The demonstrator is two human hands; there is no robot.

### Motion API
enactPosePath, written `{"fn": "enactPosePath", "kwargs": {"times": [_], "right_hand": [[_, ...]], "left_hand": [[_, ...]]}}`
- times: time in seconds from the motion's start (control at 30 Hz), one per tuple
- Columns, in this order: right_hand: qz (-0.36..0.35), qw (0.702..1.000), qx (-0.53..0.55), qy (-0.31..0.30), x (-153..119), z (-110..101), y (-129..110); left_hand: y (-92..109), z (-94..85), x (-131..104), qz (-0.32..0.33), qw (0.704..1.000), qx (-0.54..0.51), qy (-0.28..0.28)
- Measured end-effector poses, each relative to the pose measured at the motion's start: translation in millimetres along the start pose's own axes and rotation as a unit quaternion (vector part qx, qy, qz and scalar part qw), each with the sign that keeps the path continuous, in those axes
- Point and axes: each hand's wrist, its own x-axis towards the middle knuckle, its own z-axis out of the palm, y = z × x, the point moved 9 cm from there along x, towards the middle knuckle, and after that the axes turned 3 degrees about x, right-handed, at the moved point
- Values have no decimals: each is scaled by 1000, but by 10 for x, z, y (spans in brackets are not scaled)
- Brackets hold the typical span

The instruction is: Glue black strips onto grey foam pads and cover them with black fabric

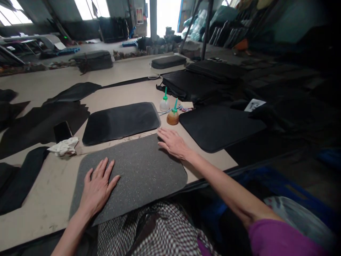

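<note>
A speckled grey foam-like sheet with rounded corners lies flat at the near edge of the worktable. My left hand rests on its left part, palm down with the fingers spread. At its far right corner, my right hand lies flat with fingers stretched out. Just beyond is a black rounded panel on the tabletop. Close to my right fingertips stands a squeeze bottle of amber liquid with a green nozzle. Behind it is a paler bottle of the same shape.
Another black panel lies to the right. On the left are a crumpled white cloth, a phone and dark material pieces. Stacked black pieces occupy the back right of the table.
</note>
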Motion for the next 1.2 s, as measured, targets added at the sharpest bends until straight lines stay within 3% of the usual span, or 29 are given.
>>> {"fn": "enactPosePath", "kwargs": {"times": [0.1,0.17,0.3,0.53,0.77,0.93,1.07,1.2], "right_hand": [[-180,976,95,-72,-116,88,-627],[-261,949,129,-117,-212,164,-940],[-330,922,138,-148,-277,270,-1135],[-387,892,162,-171,-115,317,-883],[-322,906,163,-221,230,435,-340],[-300,914,176,-208,366,431,-183],[-259,937,192,-136,433,382,-70],[-121,981,152,-3,473,204,291]], "left_hand": [[10,-11,2,1,1000,3,-2],[11,-12,2,1,1000,2,-3],[8,-16,-4,2,1000,-10,-3],[18,-41,6,5,1000,-12,-10],[23,-4,4,12,1000,-1,-18],[10,2,3,6,1000,-5,-24],[6,9,6,1,1000,-4,-27],[10,5,2,-1,1000,-6,-28]]}}
